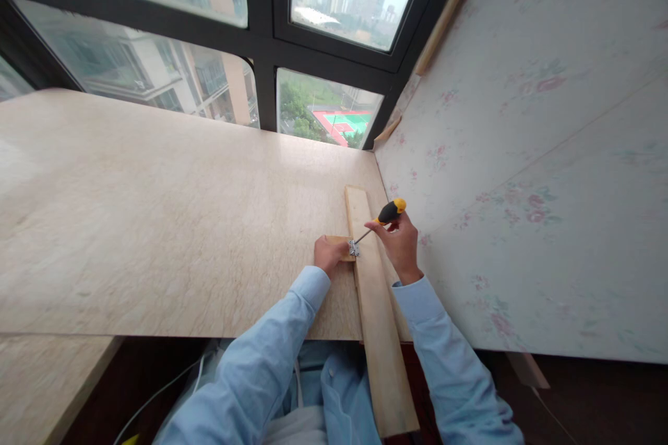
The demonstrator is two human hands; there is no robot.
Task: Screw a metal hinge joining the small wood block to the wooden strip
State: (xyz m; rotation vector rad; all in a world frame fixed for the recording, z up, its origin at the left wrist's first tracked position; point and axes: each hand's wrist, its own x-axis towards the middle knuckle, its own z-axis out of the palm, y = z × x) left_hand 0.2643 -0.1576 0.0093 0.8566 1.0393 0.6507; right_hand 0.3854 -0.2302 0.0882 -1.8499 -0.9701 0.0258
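Observation:
A long wooden board (383, 341) lies on the stone windowsill, its near end jutting over the front edge. At its left side a short wooden piece (339, 240) butts against it. Across the joint sits a small silver metal hinge (354, 248), its details too small to make out. My left hand (330, 254) is closed on the short wooden piece, fingers beside the hinge. In my right hand (401, 242) is a screwdriver (389, 212) with a black and yellow handle, held tilted by the fingers. Its tip meets the hinge, though any screw there is too small to see.
The pale stone windowsill (156, 222) stretches left. Dark-framed windows (264, 49) stand behind it. A flower-patterned papered wall (522, 153) rises close to my right hand. A white cable (156, 389) hangs below the front edge at left.

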